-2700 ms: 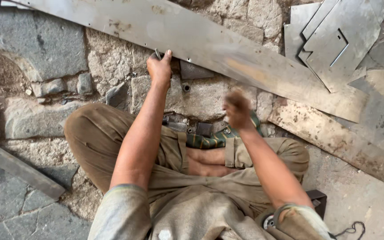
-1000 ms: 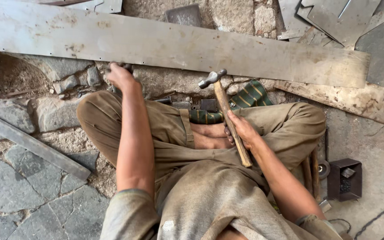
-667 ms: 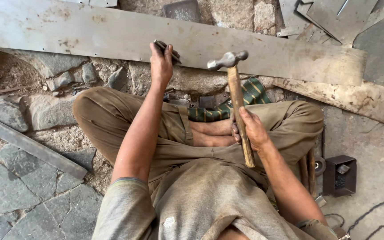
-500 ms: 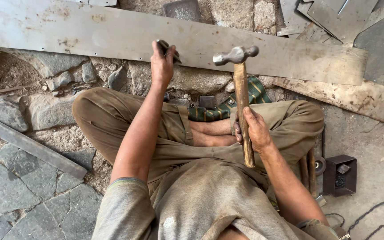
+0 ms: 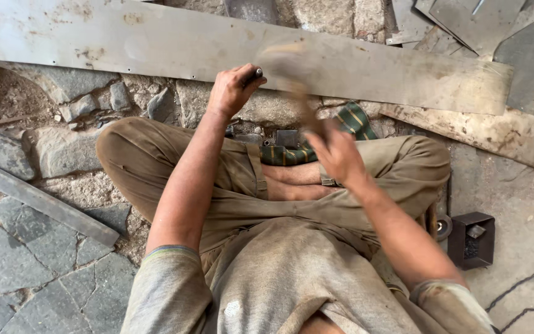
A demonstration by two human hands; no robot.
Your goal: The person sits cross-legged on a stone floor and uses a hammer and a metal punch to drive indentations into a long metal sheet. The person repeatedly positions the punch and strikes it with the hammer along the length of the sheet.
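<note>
Person sits cross-legged on stone floor (image 5: 26,266). Left hand (image 5: 233,93) is fisted around a dark punch (image 5: 255,75), tip set on lower edge of long steel strip (image 5: 353,68) lying across the floor in front. Right hand (image 5: 336,151) is wrapped round a hammer handle (image 5: 307,111); hammer head (image 5: 282,55) is a motion-blurred smear just right of punch, over the strip.

Risks, imo: hammer head is v. close to left knuckles, so an off-centre blow could hit fingers or skid the punch off its mark. Strip looks loose on uneven stones, could bounce.

Strip: flat, grey, rust-blotched, w/ small holes along lower edge.
</note>
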